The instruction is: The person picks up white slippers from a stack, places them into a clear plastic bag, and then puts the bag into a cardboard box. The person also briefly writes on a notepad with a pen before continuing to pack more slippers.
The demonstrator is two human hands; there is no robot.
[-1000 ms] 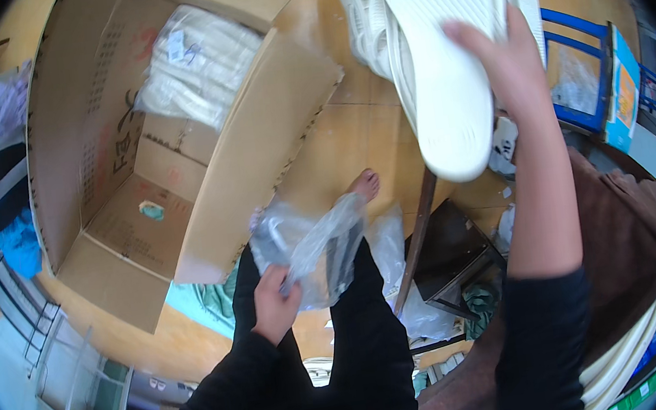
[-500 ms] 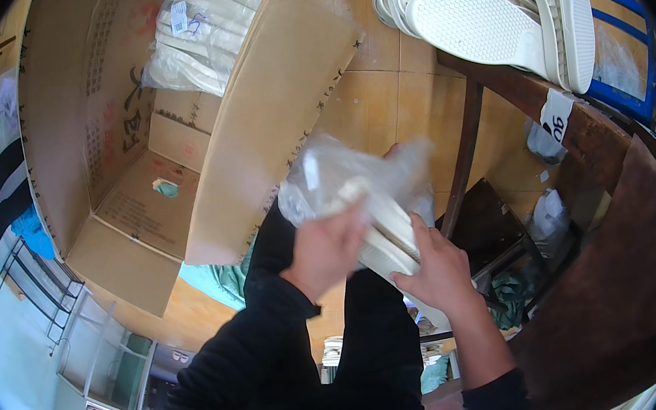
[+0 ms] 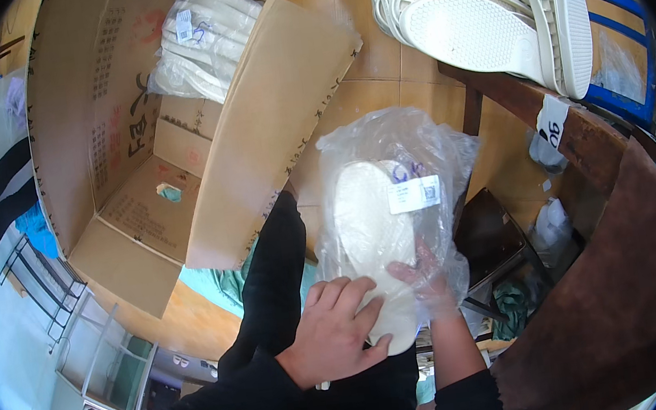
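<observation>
In front of my lap, off-white shoe soles (image 3: 374, 216) sit mostly inside a clear plastic bag (image 3: 435, 143) with a white label stuck on it. The near end of the soles pokes out of the bag's mouth. My left hand (image 3: 334, 331) grips that end from the left, fingers over the top and thumb at the tip. On the right side, my right hand (image 3: 427, 279) reaches inside the bag and holds the soles by their edge, its thumb lying on top. How many soles are stacked there I cannot tell.
A large open carton (image 3: 263, 139) stands at the left, with bagged soles (image 3: 206, 44) in it. Several loose white soles (image 3: 479, 31) lie on a wooden bench (image 3: 512, 100) at the far right. A brown cloth (image 3: 598, 270) covers the near right; a blue metal frame (image 3: 626, 99) stands behind.
The bag, bunched and blurred before, is now spread over the soles. My right hand has passed inside it, and my left hand has moved down to the near end of the soles.
</observation>
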